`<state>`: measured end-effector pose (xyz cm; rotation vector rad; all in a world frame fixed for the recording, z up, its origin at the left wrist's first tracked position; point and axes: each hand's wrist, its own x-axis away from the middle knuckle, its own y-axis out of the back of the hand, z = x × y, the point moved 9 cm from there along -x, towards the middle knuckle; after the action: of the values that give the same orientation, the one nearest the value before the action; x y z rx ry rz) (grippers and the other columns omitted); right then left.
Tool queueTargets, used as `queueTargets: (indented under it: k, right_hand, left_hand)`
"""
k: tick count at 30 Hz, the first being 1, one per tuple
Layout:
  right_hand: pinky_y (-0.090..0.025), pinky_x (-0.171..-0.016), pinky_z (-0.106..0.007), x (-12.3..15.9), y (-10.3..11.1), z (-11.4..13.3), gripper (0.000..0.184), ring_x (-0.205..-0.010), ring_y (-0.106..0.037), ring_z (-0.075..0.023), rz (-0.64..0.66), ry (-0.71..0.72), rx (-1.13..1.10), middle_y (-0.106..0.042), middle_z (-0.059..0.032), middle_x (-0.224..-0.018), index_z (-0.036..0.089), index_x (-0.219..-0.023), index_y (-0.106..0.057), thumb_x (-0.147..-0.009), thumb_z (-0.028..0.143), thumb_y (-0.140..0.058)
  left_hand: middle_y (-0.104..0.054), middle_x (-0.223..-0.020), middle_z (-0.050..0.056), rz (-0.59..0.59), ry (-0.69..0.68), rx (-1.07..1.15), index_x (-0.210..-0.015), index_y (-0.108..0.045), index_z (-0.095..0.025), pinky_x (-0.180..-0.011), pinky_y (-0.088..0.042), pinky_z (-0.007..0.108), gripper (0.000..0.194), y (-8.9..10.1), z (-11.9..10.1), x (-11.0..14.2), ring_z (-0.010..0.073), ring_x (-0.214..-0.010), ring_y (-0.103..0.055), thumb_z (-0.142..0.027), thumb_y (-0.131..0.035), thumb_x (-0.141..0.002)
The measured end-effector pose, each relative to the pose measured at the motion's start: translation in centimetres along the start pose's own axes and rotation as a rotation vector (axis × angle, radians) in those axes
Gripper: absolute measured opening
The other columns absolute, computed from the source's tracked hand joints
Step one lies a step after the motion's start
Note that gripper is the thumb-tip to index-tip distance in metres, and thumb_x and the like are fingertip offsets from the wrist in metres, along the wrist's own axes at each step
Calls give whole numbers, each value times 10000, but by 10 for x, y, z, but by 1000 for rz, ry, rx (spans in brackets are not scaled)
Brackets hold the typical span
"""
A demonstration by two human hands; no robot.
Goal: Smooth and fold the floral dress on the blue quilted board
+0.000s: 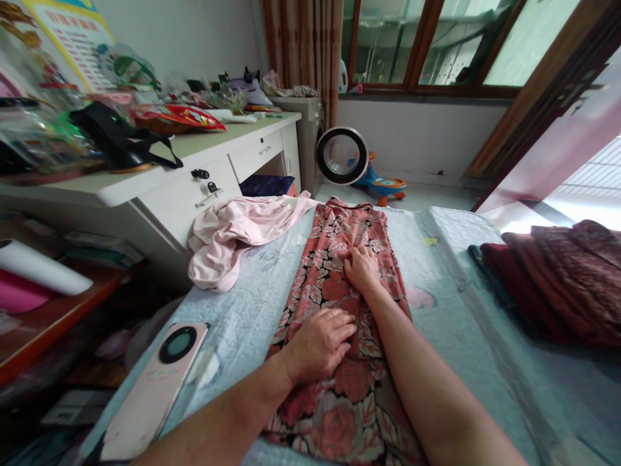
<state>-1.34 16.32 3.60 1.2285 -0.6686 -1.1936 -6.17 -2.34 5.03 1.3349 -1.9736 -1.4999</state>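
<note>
A long red floral garment (334, 285), patterned with roses and leaves in pink and black, lies folded lengthwise on the light-blue bed cover (436, 291). My left hand (323, 340) rests palm down on its middle, fingers stretched out to the right. Farther up the cloth, my right hand (361, 266) touches the surface with its fingers bent; what lies under the fingertips is hidden. A crumpled pale pink garment (242, 233) lies left of the floral one, apart from both hands.
A phone (155, 388) in a pale case lies face down at left. Folded dark-red clothes (557, 278) are stacked at right. A cluttered white desk (194, 188) borders the bed. Beyond it are a washing machine with its round door (342, 155) swung out and a blue ride-on toy (381, 184).
</note>
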Motion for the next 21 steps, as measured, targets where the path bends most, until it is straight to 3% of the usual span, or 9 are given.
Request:
queueTargets:
  k: [7,12,14,17,21]
  right_hand:
    - [-397,-966,-389,-2,-1,-1,254,-1118,-510,-281,12,-2,-17,-591,-128,-1199,205,-1096,-643,-913,292,-491]
    - [-407,-938,-381,-2,-2,-3,236,-1119,-511,-281,14,-17,-19,-593,-125,-1182,208,-1074,-642,-922,298,-486]
    - [-411,-927,-376,-3,-3,-3,239,-1121,-511,-281,25,-22,-13,-593,-121,-1183,211,-1086,-638,-918,305,-496]
    - [-411,-919,-368,-3,-3,-2,258,-1125,-515,-280,33,-22,-10,-595,-116,-1179,215,-1113,-634,-924,318,-492]
    - [-412,-916,-369,-3,-1,-2,254,-1126,-520,-281,21,-28,-9,-600,-121,-1168,208,-1107,-637,-918,298,-493]
  left_hand:
    - [-553,-1417,84,124,36,-77,-1329,-516,-215,-1134,-376,460,463,-2,-14,9,275,-1321,-481,-243,-625,-880]
    - [-659,-1220,71,225,-22,-125,-1192,-591,-221,-1040,-438,442,316,27,-21,-15,254,-1136,-604,-287,-623,-884]
    - [-686,-1127,55,200,2,-155,-1123,-620,-214,-1017,-447,421,223,44,-6,-40,237,-1086,-621,-259,-560,-913]
    - [-667,-1204,75,89,137,-213,-1167,-621,-183,-1058,-425,399,286,64,38,-83,228,-1161,-592,-181,-477,-920]
    - [-675,-1195,111,46,367,-270,-1097,-658,-159,-1052,-438,370,283,59,102,-125,233,-1162,-598,-143,-450,-905]
